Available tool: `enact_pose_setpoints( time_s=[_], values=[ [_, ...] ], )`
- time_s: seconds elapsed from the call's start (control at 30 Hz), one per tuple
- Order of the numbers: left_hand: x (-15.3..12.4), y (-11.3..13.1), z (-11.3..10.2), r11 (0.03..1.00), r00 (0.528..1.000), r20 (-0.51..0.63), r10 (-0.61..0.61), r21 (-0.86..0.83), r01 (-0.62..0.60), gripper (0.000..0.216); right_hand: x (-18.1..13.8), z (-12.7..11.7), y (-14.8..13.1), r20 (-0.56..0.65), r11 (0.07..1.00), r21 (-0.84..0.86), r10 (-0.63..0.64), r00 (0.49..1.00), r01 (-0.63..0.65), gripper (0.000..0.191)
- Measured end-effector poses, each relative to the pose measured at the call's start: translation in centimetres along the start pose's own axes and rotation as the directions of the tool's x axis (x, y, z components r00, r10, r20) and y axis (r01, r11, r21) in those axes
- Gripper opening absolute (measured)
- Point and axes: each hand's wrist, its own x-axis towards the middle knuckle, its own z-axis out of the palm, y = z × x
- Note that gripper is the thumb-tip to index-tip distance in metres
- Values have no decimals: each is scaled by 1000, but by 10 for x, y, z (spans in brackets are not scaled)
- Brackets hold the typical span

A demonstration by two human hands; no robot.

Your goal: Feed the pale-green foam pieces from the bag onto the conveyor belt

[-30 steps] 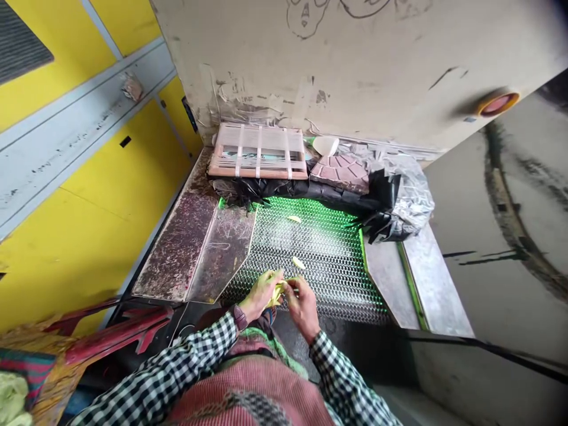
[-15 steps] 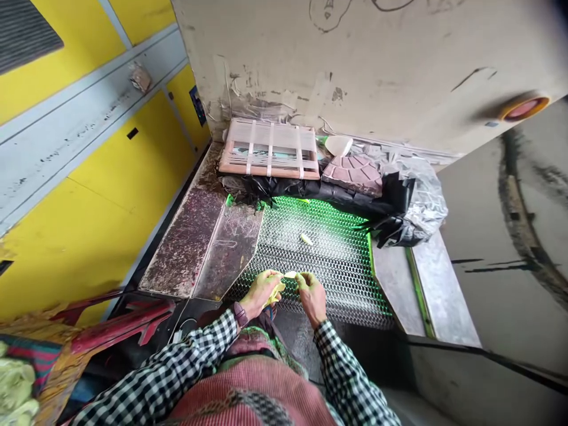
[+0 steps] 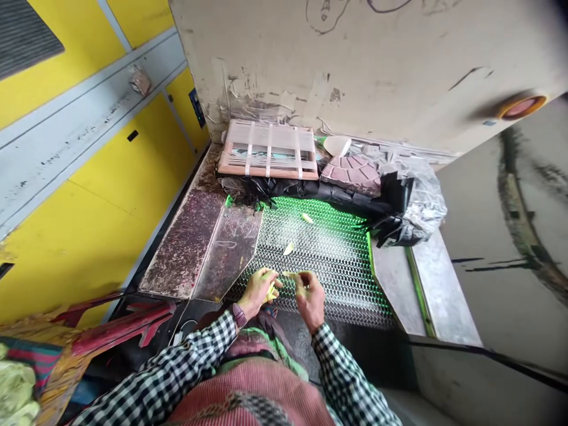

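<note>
My left hand (image 3: 260, 291) is closed round several flat yellow leaf-shaped pieces (image 3: 270, 291), held low over the near part of a metal mesh conveyor belt (image 3: 337, 284). Between thumb and fingertips, my right hand (image 3: 310, 299) pinches one pale leaf-shaped piece (image 3: 289, 274), its tip close to the left fingers. Just beyond my hands, one yellow piece (image 3: 288, 248) lies on the mesh. Farther up the belt, in green light, rests another yellow piece (image 3: 307, 218). What the pieces are made of I cannot tell.
Black plastic sheeting (image 3: 341, 192) hangs over the belt's far end, below a framed rack (image 3: 268, 151) and a pink fan-shaped slab (image 3: 350, 174). Metal plates (image 3: 235, 242) flank the belt. At lower left, a sack (image 3: 48, 378) holds more pale yellow pieces beside a red frame (image 3: 124, 325).
The piece on the belt has moved away from me, and a farther one is out of sight. A new piece lies on the mesh. My right hand holds a piece at a different angle.
</note>
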Motion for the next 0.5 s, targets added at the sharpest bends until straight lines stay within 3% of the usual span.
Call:
enact_pose_setpoints(
  time_s=[0.03, 0.1, 0.2, 0.27, 0.4, 0.5],
  values=[
    [-1, 0, -3, 1000, 1000, -7, 2, -18, -3, 20, 4, -2, 9, -35, 992, -106, -80, 996, 76, 27],
    [-3, 1, -10, 998, 1000, 1, 9, -56, -9, 24, 9, -9, 27, 56, 914, -287, -281, 958, 286, 30],
    [-8, 0, -22, 996, 999, 18, 27, -90, -26, 29, 13, -25, 44, 336, 769, -312, -460, 822, 558, 26],
    [-12, 0, -30, 994, 999, 6, 31, -104, -30, 29, 26, -31, 45, 394, 726, -321, -482, 783, 608, 21],
    [-18, 3, -39, 984, 1000, 8, 6, -178, -4, 32, 98, -9, 26, 328, 740, -380, -454, 829, 555, 33],
    [-24, 9, -42, 971, 999, 53, -9, -238, 21, 35, 161, 19, 11, 270, 844, -281, -387, 882, 457, 37]
  ],
)
